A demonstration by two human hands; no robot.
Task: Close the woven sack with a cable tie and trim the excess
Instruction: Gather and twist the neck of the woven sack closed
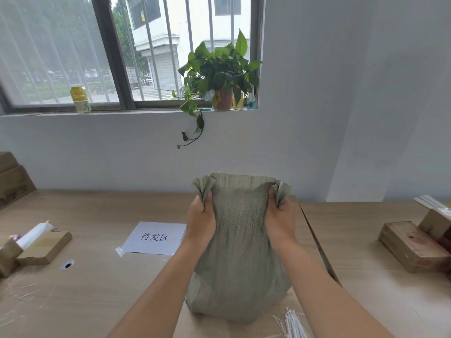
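On the near middle of the wooden table (102, 284) stands the coarse, grey-green woven sack (240, 252), bulging low. The left hand (201, 224) and right hand (280, 222) each clamp a bunched top corner. Thin white cable ties (294, 324) lie near right.

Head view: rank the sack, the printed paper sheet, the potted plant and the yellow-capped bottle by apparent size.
1. Sack, nearest the camera.
2. Potted plant, though farther back.
3. Paper sheet.
4. Bottle, far back, so its real size is unsure.
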